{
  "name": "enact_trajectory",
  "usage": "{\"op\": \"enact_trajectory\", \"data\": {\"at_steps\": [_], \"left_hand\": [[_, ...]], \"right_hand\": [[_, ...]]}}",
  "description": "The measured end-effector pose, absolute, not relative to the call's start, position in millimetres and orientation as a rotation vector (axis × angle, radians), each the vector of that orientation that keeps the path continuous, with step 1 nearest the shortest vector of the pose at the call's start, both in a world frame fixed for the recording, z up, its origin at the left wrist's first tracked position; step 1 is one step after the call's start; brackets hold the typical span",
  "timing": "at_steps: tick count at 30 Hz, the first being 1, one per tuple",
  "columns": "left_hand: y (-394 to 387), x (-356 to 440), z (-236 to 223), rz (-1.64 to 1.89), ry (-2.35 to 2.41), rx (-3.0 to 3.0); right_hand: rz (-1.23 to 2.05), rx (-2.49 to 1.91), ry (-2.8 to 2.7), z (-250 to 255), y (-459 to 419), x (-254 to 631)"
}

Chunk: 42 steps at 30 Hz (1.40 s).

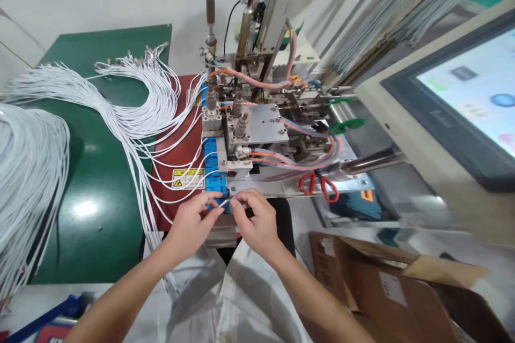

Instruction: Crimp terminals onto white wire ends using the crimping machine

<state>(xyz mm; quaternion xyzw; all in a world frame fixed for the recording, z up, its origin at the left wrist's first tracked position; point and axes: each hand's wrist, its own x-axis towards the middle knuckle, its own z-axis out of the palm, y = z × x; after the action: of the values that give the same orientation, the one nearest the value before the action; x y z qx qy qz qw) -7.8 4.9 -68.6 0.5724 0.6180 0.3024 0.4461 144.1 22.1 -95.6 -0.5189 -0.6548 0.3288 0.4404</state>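
My left hand (197, 220) pinches a thin white cable (223, 203) near its end, at the near end of a row of blue clamps (213, 163). On the other side, my right hand (255, 220) closes thumb and finger on the tip of that same cable; the tip itself is hidden by the fingers. Several more white cables run from the bundle on the left into the blue clamps. Just beyond my hands stands the metal machine (257, 123) that carries these clamps.
A green table (96, 225) at left bears white cable bundles (28, 171). Red-handled scissors (319, 185) lie on the machine's base plate. A green spool (348, 118) of wire sits behind them. A screen (475, 80) stands at right, above an open cardboard box (386, 278).
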Motion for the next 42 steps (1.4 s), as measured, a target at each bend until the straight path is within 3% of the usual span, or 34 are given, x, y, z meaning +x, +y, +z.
{"op": "enact_trajectory", "data": {"at_steps": [6,11,19,30,42], "left_hand": [[22,-26,-72,0.536,1.609,1.832],[27,-25,-74,0.515,1.661,1.948],[29,-21,-73,0.389,1.719,2.033],[26,-20,-75,0.398,1.713,2.099],[17,-19,-72,0.232,1.752,2.445]], "right_hand": [[1.022,-1.496,-1.529,-117,33,143],[0.980,-1.543,-1.607,-119,36,142],[1.179,-1.573,-1.679,-115,47,148],[0.784,-1.477,-1.852,-129,50,139],[0.966,-1.542,-1.562,-133,51,141]]}}
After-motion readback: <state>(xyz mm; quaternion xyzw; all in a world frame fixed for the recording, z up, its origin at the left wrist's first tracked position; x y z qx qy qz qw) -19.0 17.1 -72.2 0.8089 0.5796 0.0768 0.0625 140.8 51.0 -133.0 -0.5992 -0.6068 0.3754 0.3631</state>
